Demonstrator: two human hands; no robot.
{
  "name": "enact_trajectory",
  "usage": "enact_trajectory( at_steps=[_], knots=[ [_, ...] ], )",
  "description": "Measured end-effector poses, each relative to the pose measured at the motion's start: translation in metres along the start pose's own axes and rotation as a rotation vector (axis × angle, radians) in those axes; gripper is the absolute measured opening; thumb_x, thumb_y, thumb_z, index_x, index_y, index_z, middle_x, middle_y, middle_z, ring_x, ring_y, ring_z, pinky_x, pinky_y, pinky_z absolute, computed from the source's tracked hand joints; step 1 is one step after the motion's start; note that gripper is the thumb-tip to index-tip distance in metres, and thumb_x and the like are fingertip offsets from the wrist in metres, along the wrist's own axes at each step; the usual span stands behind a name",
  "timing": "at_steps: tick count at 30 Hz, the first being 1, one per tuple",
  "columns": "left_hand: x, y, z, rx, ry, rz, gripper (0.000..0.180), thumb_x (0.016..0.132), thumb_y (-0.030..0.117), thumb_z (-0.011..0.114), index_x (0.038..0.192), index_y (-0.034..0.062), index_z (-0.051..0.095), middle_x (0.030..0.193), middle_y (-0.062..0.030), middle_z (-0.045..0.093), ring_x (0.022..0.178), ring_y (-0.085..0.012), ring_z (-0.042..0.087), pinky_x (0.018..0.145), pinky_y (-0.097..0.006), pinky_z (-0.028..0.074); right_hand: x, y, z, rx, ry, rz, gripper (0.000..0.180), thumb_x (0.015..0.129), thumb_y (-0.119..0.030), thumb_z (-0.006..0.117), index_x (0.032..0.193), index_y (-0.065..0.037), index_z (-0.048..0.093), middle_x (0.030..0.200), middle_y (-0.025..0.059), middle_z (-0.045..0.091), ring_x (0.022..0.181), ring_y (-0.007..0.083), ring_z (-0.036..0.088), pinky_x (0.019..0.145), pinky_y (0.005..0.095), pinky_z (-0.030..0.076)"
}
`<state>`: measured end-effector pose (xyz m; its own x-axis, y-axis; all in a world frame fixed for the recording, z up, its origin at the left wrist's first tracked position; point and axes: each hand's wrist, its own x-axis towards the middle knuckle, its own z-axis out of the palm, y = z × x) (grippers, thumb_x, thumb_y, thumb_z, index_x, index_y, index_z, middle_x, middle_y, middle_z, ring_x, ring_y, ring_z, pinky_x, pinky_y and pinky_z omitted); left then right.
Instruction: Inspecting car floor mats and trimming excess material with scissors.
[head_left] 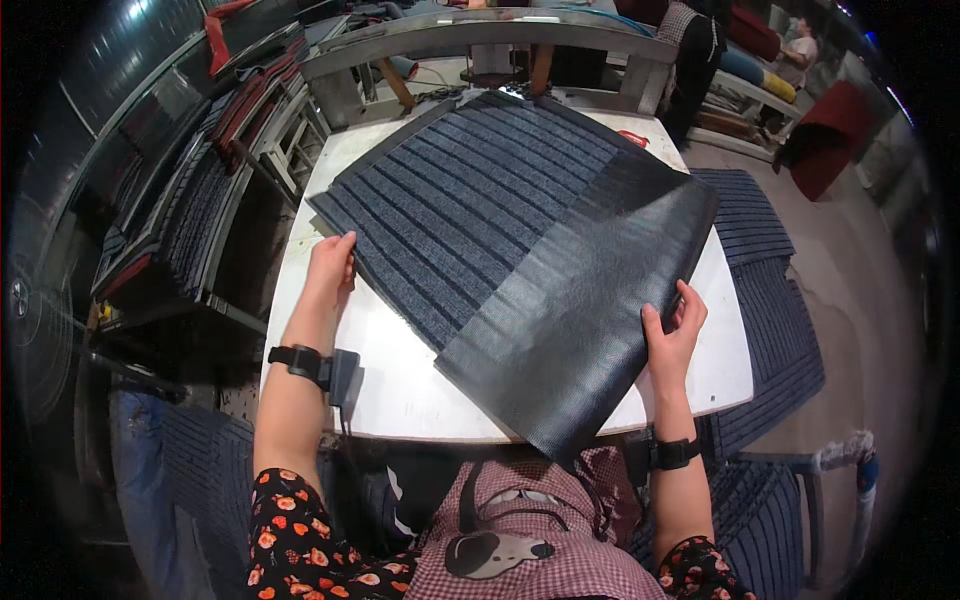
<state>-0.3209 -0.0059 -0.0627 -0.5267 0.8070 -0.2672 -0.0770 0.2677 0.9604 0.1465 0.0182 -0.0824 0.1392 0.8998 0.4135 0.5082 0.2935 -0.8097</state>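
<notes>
A grey-blue floor mat (460, 190) with dark ribs lies askew on the white tabletop (400, 395). Its right part is folded over, so the smooth black backing (570, 310) faces up and one corner hangs past the table's near edge. At the mat's left edge, my left hand (333, 265) has its fingers closed on the border. My right hand (676, 330) grips the folded part's right edge, thumb on the backing and the other fingers partly hidden behind it. Each wrist wears a black strap; a small dark box (344, 377) sits beside the left one.
A metal frame (490, 45) runs along the table's far side. Near the far right corner lies a small red object (632, 138). Stacked mats fill a rack (190, 190) at left; more ribbed mats (770, 330) lie at right. Other people stand at the far right.
</notes>
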Motion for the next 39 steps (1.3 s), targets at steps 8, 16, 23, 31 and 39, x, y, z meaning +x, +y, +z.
enact_trajectory(
  at_steps=[8,16,23,31,39],
  knots=[
    [0.031,-0.027,-0.019,0.648,0.299,0.483,0.027,0.081,0.021,0.060,0.069,-0.0007,0.049,0.063,-0.0114,0.052,0.062,-0.0168,0.053,0.055,-0.034,0.040,0.005,-0.016,0.006,0.050,0.002,0.036,0.054,0.076,-0.017,0.064,0.123,-0.005,0.040,0.121,0.0131,0.035,0.111,0.0250,0.039,0.093,0.0362,0.034],
    [0.011,-0.019,0.013,-0.060,0.159,0.485,0.045,0.084,0.002,0.054,0.126,0.0032,0.039,0.065,0.0017,0.043,0.056,-0.0062,0.041,0.048,-0.021,0.034,0.006,-0.011,0.006,0.004,-0.026,0.059,0.055,0.077,-0.019,0.063,0.124,-0.006,0.038,0.123,0.0146,0.034,0.113,0.0264,0.038,0.094,0.0379,0.033],
    [0.010,-0.027,0.000,0.098,0.206,0.465,0.015,0.084,0.003,0.055,0.099,0.0007,0.058,0.064,0.0069,0.038,0.055,-0.0017,0.033,0.049,-0.017,0.026,-0.002,-0.015,0.006,-0.046,-0.094,0.117,0.057,0.081,-0.022,0.058,0.130,-0.006,0.034,0.132,0.0173,0.028,0.123,0.0303,0.030,0.099,0.0430,0.027],
    [0.010,-0.021,0.009,0.100,0.189,0.460,0.015,0.084,0.003,0.055,0.098,0.0011,0.058,0.063,0.0074,0.037,0.055,-0.0015,0.033,0.049,-0.017,0.026,0.000,-0.016,0.007,-0.079,-0.086,0.091,0.057,0.084,-0.025,0.053,0.132,-0.006,0.031,0.133,0.0184,0.027,0.125,0.0323,0.028,0.101,0.0456,0.025],
    [0.013,-0.023,0.003,-0.075,0.148,0.514,0.029,0.084,0.004,0.055,0.112,0.0005,0.048,0.061,0.0050,0.039,0.052,-0.0034,0.037,0.046,-0.018,0.030,0.005,-0.009,0.014,0.267,0.048,0.210,0.051,0.085,-0.016,0.057,0.128,0.000,0.033,0.121,0.0165,0.037,0.110,0.0238,0.041,0.094,0.0336,0.035]
  ],
)
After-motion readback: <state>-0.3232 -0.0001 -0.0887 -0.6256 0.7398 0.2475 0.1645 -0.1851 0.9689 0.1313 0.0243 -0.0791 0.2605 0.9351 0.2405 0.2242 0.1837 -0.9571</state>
